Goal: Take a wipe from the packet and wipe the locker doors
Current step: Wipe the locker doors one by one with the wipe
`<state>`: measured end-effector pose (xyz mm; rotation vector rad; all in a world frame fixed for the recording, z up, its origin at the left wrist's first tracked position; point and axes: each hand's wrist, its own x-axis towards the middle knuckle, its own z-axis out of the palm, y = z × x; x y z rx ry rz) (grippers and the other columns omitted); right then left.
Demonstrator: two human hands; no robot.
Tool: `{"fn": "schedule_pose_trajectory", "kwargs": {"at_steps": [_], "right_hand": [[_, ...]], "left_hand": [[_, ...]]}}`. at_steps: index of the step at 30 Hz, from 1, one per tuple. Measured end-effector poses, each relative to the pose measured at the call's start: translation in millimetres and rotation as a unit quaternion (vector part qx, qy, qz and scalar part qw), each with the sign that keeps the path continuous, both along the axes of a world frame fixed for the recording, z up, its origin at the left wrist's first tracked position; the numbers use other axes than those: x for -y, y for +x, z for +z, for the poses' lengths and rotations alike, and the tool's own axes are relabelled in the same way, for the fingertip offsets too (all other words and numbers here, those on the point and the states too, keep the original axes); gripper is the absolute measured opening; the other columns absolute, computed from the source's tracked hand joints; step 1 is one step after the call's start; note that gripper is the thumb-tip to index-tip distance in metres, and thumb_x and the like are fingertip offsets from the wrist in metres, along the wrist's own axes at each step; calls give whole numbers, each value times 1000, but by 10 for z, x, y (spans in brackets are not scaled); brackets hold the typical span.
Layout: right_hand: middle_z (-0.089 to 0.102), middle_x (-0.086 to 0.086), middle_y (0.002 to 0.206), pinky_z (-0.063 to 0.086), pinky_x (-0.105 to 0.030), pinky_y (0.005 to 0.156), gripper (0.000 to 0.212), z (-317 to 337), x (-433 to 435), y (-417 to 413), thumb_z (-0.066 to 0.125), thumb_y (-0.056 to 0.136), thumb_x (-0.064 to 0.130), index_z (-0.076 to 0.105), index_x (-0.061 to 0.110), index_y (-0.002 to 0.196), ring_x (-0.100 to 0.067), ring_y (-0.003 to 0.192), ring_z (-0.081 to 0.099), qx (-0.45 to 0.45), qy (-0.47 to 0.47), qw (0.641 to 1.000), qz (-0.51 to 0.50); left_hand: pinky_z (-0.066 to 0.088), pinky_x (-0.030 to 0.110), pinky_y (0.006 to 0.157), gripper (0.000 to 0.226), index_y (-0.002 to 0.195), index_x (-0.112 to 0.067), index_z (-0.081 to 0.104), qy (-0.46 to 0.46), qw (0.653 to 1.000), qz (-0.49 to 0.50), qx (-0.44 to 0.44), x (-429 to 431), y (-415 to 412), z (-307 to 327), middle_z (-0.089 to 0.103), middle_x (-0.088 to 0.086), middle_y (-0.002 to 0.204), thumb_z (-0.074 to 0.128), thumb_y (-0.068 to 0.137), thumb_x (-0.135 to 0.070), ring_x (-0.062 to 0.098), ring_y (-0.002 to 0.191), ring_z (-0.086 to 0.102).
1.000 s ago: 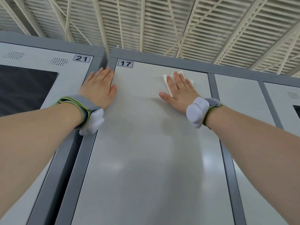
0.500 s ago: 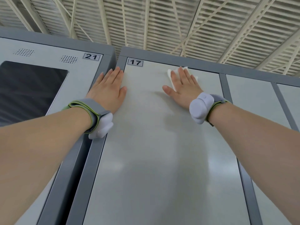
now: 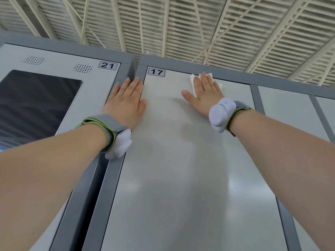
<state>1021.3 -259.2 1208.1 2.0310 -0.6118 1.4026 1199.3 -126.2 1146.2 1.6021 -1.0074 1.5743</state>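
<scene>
1. A black glossy screen panel (image 3: 36,105) is set into the pale grey metal locker front marked with a black-on-white "21" label (image 3: 106,65), far left.
2. The left hand (image 3: 126,102) lies flat and released, fingers straight and grasping nothing. It rests across the dark grey frame strip (image 3: 116,169) between the two lockers, with its thumb on the next door. A grey, green-edged wristband with a white pod (image 3: 116,140) sits on that wrist.
3. The tall pale grey locker door (image 3: 181,178) carries a "17" label (image 3: 156,72) in its top left corner.
4. The white crumpled wipe (image 3: 192,81) lies against that door near its top edge, mostly covered by the right hand (image 3: 204,95). This hand is spread flat with straight fingers, pressing the wipe to the metal rather than clenching it.
5. A matching wristband pod (image 3: 222,115) sits on the right wrist.
6. Further pale grey doors (image 3: 290,115) follow at right.
</scene>
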Motion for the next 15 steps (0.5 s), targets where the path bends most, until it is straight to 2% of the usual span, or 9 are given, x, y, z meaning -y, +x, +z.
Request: {"fn": "schedule_pose_trajectory", "kwargs": {"at_steps": [7,12,15], "right_hand": [[-11,-7,158,-8,-31,115,73,-207,20,-71,18,95,56,1,13,151,-19,145,-14,-81,-36,996,21],[-10,-9,158,-6,-34,118,78,-10,13,-30,17,93,63,1,13,151,-22,146,-12,19,19,1000,-5],[-11,-12,158,-7,-36,117,76,61,-29,75,15,93,64,1,17,151,-24,145,-13,43,32,999,2]], "left_hand": [[-6,31,116,55,151,-11,8,9,1000,-7,0,-19,-4,1,2,1,160,24,102,-29,19,146,-3],[-7,30,115,55,151,-11,9,13,1000,-15,5,-42,0,1,4,2,159,25,102,-28,20,146,-3],[-6,30,115,55,151,-9,10,14,1000,-14,13,-40,10,-1,5,3,159,26,102,-28,20,146,-2]]}}
